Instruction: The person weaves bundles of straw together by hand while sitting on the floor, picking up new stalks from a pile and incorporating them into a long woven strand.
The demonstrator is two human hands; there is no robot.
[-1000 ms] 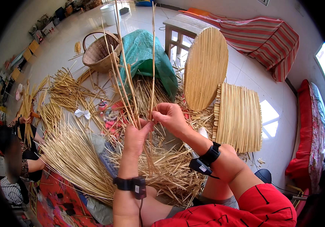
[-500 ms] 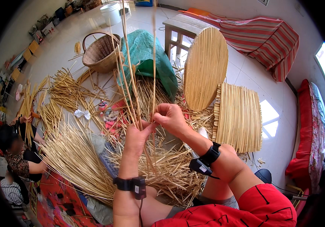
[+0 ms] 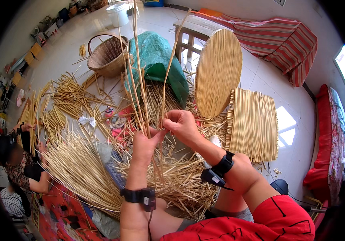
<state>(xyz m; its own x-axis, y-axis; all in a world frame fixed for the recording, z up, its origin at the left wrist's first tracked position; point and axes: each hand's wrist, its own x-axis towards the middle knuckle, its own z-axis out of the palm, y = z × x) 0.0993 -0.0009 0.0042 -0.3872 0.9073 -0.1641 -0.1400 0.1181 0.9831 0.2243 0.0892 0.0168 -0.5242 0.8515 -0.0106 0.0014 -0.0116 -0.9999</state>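
Observation:
My left hand [image 3: 145, 145] is closed round a few long straw stalks [image 3: 140, 86] that rise steeply above it. Close beside it, my right hand [image 3: 179, 125] pinches a single stalk [image 3: 166, 80], which leans to the right at its top. The thumbs of both hands nearly meet, and the lower stalk ends hang down below them. Under my forearms lies a loose heap of short straw pieces [image 3: 180, 182]. A large sheaf of long stalks [image 3: 82, 168] spreads to the left of my left arm.
A green sack [image 3: 150, 52] stuffed with straw lies ahead, beside a wicker basket [image 3: 107, 56]. An oval straw panel [image 3: 218, 72] leans by a wooden bench [image 3: 186, 30], with a squarer panel [image 3: 252, 124] nearer. At left, another person [image 3: 23, 168] handles a straw bundle [image 3: 31, 114].
The stalk in my right hand has tilted, its top swinging right. My hands have barely moved. At left, the other person's hands and bundle have shifted slightly.

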